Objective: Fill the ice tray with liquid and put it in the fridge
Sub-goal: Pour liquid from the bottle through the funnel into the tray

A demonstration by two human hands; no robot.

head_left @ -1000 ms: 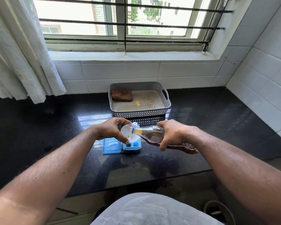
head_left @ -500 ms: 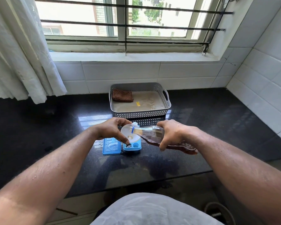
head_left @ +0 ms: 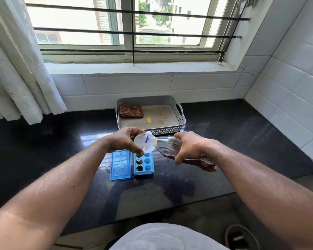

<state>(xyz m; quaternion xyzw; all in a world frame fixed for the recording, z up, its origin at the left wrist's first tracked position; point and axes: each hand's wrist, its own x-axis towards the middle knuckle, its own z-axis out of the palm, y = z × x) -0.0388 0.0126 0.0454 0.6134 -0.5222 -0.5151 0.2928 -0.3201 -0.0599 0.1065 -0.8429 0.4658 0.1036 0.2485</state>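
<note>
A blue ice tray (head_left: 144, 164) lies on the black counter (head_left: 224, 134); two of its left cells hold dark liquid, the others look pale. Its blue lid (head_left: 120, 165) lies flat just left of it. Over the tray's far end my left hand (head_left: 124, 141) holds a clear funnel (head_left: 143, 146). My right hand (head_left: 188, 147) grips a clear plastic bottle (head_left: 184, 156) of brown liquid, tipped almost level with its neck in the funnel.
A grey perforated basket (head_left: 182, 121) with a brown checked cloth (head_left: 131, 110) stands behind the tray against the tiled wall. A white curtain (head_left: 16, 69) hangs at the left. The counter's front edge runs below the tray, with a dark round object (head_left: 238, 237) on the floor.
The funnel and both hands have shifted slightly toward the tray's far end, so more of the tray's near cells show. The bottle stays tipped into the funnel.
</note>
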